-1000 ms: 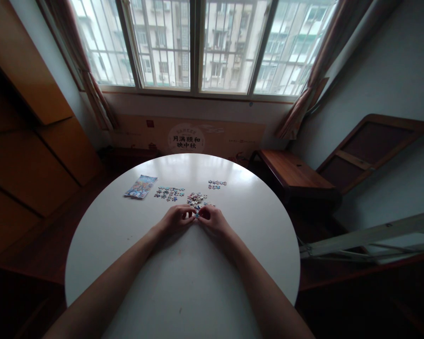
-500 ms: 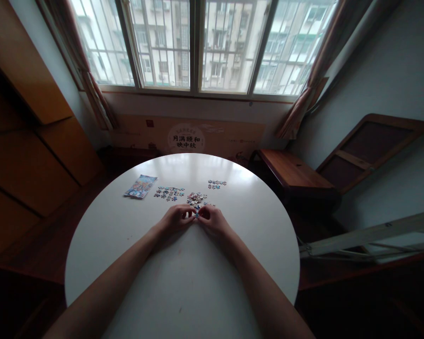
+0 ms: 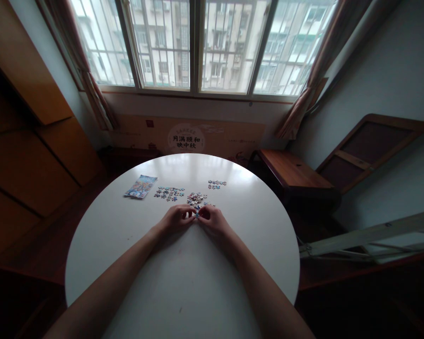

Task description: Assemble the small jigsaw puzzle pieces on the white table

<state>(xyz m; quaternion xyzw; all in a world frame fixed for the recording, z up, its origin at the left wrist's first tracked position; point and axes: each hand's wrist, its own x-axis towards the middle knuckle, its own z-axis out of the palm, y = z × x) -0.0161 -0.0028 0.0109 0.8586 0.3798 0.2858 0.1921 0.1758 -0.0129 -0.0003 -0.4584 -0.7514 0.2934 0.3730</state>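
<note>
Between the fingertips of both hands is a small blue jigsaw puzzle piece (image 3: 197, 215). My left hand (image 3: 178, 217) pinches it from the left, and my right hand (image 3: 214, 218) pinches it from the right. Just beyond the fingers lies a heap of loose puzzle pieces (image 3: 197, 198), its near edge partly hidden by the hands. To the left of the heap, puzzle pieces in rows (image 3: 168, 193) lie spread out. A smaller group of pieces (image 3: 216, 184) sits farther back on the right.
A colourful picture sheet (image 3: 141, 186) lies at the back left of the round white table (image 3: 127, 263). Past the table's right edge stands a low wooden bench (image 3: 293, 167). A barred window (image 3: 198, 47) and a printed banner (image 3: 229, 134) are behind the table.
</note>
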